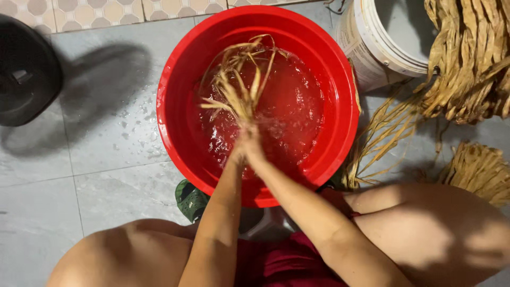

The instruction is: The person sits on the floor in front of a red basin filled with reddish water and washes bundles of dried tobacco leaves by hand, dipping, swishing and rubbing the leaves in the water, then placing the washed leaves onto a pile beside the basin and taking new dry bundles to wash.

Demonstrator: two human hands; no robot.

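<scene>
A round red basin [175, 101] holds water and stands on the grey tiled floor between my knees. Over the water my left hand [239, 150] and my right hand [254, 143] are pressed together, both blurred, closed around the lower end of a bundle of tan dried straw strands [240, 79]. The strands fan upward and outward from my hands across the basin's far half, some tips curling above the water. Water is splashing around the hands.
A white plastic bucket [372, 48] stands at the basin's right rear. Heaps of dried straw [467, 58] lie at the right, with loose strands [377, 138] beside the basin. A black round object [26, 69] sits at the far left. Water drops dot the floor left of the basin.
</scene>
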